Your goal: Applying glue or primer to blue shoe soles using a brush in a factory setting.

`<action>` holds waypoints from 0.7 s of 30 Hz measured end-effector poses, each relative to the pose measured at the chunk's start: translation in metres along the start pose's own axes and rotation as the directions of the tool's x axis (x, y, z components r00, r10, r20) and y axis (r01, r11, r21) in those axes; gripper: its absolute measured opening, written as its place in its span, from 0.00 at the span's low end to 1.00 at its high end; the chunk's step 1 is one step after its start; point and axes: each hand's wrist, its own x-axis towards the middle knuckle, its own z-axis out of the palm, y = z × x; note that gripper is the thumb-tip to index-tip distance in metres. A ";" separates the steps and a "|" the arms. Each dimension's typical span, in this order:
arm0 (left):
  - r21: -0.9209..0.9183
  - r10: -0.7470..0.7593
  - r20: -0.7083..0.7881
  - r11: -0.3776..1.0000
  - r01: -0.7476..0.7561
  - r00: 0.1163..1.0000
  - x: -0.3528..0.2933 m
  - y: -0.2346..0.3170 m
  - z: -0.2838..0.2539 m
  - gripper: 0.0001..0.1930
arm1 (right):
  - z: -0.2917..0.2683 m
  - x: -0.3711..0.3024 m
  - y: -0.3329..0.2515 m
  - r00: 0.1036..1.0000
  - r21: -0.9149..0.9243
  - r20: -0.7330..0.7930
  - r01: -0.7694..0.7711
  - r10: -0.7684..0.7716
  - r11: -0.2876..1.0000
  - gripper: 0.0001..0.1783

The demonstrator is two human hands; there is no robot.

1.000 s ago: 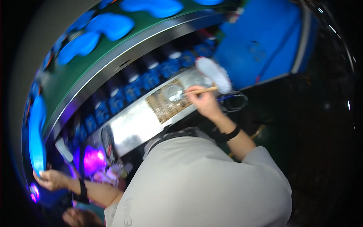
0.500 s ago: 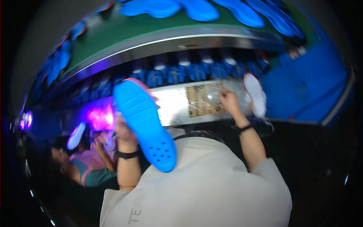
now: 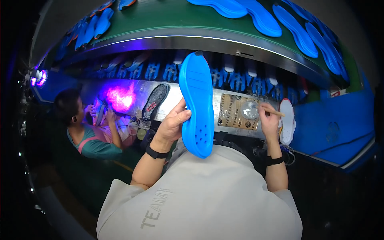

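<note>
Upright in front of me is a long blue shoe sole (image 3: pixel 196 92), with a group of holes near its lower end. My left hand (image 3: pixel 173 125) grips its left edge, thumb lying on the face. My right hand (image 3: pixel 269 122) is closed round a thin wooden-handled brush (image 3: pixel 277 112), whose tip reaches to a clear round dish (image 3: pixel 249 109). Under the dish lies a brown printed sheet (image 3: pixel 229 116) on the metal bench. Just right of my right hand sits a white sole with a red edge (image 3: pixel 287 120).
A dark grey sole (image 3: pixel 156 101) lies on the metal bench (image 3: pixel 138 90) to the left. Beyond, a green conveyor (image 3: pixel 160 18) carries several blue soles. Below it runs a row of blue fixtures (image 3: pixel 236 82). A co-worker (image 3: pixel 92 138) sits at left, near a purple lamp (image 3: pixel 39 78).
The blue sole has swung from a leftward tilt to nearly upright and moved right with my left hand. The dark grey sole now shows. My right hand stays by the dish.
</note>
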 end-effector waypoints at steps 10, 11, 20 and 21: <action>0.104 -0.021 0.036 0.994 0.017 0.999 0.007 -0.007 0.027 0.38 | 0.020 0.011 -0.136 0.948 0.364 0.072 0.265 -0.311 0.893 0.08; 0.102 -0.022 0.039 0.995 0.018 0.999 0.007 -0.008 0.027 0.38 | 0.022 0.013 -0.137 0.943 0.349 0.071 0.282 -0.325 0.894 0.08; 0.149 0.004 -0.013 0.989 -0.002 1.000 0.003 -0.010 0.027 0.41 | 0.018 0.007 -0.138 0.852 0.174 0.194 0.459 -0.487 0.871 0.06; 0.155 -0.026 -0.008 0.988 0.027 1.000 0.002 -0.010 0.024 0.41 | 0.016 0.005 -0.140 0.864 0.166 0.213 0.429 -0.457 0.888 0.06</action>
